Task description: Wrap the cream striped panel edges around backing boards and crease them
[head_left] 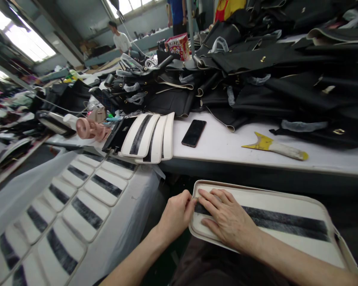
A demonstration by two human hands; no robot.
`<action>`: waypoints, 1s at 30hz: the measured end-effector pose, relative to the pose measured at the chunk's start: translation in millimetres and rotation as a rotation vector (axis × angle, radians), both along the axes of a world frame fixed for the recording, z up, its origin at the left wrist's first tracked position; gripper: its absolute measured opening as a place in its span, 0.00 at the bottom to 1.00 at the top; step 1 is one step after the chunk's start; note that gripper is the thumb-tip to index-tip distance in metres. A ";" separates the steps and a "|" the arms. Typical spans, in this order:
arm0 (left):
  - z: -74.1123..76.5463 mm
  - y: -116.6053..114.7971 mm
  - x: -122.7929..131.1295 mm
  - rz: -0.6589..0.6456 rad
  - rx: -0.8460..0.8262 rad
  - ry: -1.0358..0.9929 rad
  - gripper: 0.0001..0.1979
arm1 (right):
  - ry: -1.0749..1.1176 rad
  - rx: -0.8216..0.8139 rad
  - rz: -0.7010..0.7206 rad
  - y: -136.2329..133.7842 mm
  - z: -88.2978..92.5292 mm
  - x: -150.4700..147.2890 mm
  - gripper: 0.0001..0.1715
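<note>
A long cream panel point(282, 202) with rounded corners, a raised rim and a dark strip along its middle rests across my lap. My left hand point(179, 210) is closed, thumb and fingers pinching the panel's left edge where the dark strip ends. Flat on the panel's left part lies my right hand point(226, 216), fingers spread toward that same edge and pressing the surface. Part of the dark strip is hidden beneath the right hand. The panel's lower right side runs under my right forearm.
Similar cream panels point(86, 212) lie in rows on a covered surface at left. More panels point(149, 137) overlap at the white table's edge. On that table are a phone point(193, 133), a yellow-ended tool point(276, 147), a pink fan point(91, 129) and black leather pieces point(256, 95). People are in the background.
</note>
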State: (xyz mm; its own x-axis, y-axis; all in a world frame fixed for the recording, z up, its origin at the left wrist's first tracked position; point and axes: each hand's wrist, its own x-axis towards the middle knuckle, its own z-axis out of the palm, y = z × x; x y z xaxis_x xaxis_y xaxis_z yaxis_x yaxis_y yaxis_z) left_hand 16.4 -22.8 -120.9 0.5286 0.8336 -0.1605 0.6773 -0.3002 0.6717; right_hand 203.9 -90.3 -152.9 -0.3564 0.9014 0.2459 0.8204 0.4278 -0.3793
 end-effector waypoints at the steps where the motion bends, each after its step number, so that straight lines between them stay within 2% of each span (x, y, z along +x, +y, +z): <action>1: -0.3 -0.1 -1.1 0.030 -0.055 -0.043 0.12 | -0.001 0.006 0.001 0.2 0.3 0.3 0.28; 7: -13.8 -3.0 -12.1 0.260 -0.551 -0.448 0.17 | 0.056 0.009 -0.010 -1.1 3.5 2.0 0.31; 12: -18.4 0.2 -14.8 0.309 -0.836 -0.606 0.19 | 0.093 0.006 -0.011 -1.8 2.2 3.2 0.33; 16: -15.4 12.7 -15.1 0.269 -0.983 -0.569 0.21 | 0.093 0.027 -0.009 -1.7 -0.2 3.2 0.34; 21: -13.6 34.3 -13.8 0.149 -1.065 -0.370 0.24 | 0.083 -0.003 -0.010 -2.0 -1.8 3.0 0.35; 26: -13.4 48.9 -8.4 0.079 -1.089 -0.245 0.25 | 0.101 -0.020 -0.012 -1.6 -2.3 3.6 0.36; 30: -11.7 55.4 -2.2 0.020 -1.046 -0.139 0.26 | 0.121 -0.030 -0.019 -0.7 -2.7 4.4 0.36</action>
State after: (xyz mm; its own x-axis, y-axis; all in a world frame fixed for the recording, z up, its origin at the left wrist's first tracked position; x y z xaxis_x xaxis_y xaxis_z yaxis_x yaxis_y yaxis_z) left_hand 14.3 32.6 -132.6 0.5855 0.3235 -0.7433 0.5726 0.4840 0.6617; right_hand 208.3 -91.1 -155.5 -0.3089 0.9151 0.2591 0.7756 0.4001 -0.4882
